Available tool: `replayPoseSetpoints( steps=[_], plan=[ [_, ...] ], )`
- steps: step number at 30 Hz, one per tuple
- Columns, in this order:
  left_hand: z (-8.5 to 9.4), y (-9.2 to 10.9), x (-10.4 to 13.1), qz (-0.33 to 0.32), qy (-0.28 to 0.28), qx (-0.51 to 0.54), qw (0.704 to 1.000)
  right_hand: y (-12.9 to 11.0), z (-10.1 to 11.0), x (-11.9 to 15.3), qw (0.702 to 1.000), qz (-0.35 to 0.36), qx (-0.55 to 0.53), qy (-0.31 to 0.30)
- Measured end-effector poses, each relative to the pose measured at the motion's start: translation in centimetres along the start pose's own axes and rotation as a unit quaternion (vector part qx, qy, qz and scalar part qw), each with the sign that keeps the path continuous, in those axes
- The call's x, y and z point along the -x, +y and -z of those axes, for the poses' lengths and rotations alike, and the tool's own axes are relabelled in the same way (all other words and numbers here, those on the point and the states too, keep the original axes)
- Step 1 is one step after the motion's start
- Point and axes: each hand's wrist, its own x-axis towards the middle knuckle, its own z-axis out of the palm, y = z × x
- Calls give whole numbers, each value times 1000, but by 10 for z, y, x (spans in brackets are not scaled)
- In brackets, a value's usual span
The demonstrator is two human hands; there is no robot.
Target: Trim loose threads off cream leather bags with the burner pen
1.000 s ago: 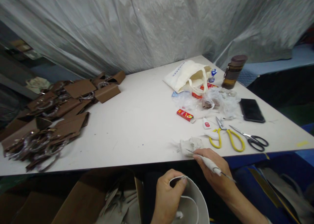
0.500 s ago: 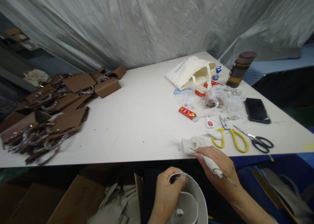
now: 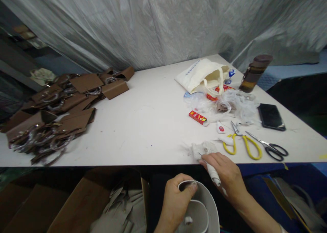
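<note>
My left hand point(image 3: 176, 200) pinches the rim of a pale grey, curled sheet point(image 3: 212, 202), leather-like, just below the table's front edge. The sheet bends into loops, with a small white bit inside. My right hand point(image 3: 230, 176) grips a thin pointed tool with a white wrapped handle point(image 3: 212, 173). Its slim tip meets or hovers over a crumpled whitish cloth point(image 3: 204, 148) at the table edge; I cannot tell whether they touch. Yellow-handled scissors point(image 3: 247, 148) and black-handled scissors point(image 3: 277, 151) lie to the right of that hand.
Brown bags point(image 3: 74, 103) are heaped at the table's left. A cream tote bag point(image 3: 194, 78), plastic wrapping point(image 3: 240, 105), a red box point(image 3: 198, 118), a phone point(image 3: 271, 116) and a bottle point(image 3: 256, 73) occupy the right. Below, a cardboard box point(image 3: 79, 202) holds grey pieces point(image 3: 127, 202).
The tool in my right hand has tilted more steeply, its tip still by the cloth. My left hand keeps its pinch on the curled sheet. The whole view has shifted slightly.
</note>
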Motion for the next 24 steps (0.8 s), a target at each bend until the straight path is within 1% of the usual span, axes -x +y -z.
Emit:
replayPoseSetpoints(
  steps=[3,10,12,15,18,19,20,22,24],
  plan=[
    [0,4,0,-5,7,-9,1000,-2,-2,-4,999,18,34,-15],
    [-1,3,-2,6,1,-7,1000,-2,-3,-11,999,6,41,-7],
    [-2,1,-2,9,-2,-6,1000,0,-3,-12,1000,-9,17,-1],
    [-3,1,-2,16,-10,-7,1000,4,-1,-10,998,-39,-46,7],
    [-4,2,-2,20,-16,-7,1000,6,5,-2,986,-84,-137,33],
    [-4,2,-2,21,-17,-8,1000,6,8,2,976,-113,-184,39],
    [-5,2,-2,20,-18,-9,1000,5,10,7,958,-150,-241,40],
    [-7,4,-2,20,-24,-13,999,2,15,16,904,-229,-360,19],
    [-9,5,-2,23,-32,-18,999,0,17,24,848,-285,-446,-16]
  ],
)
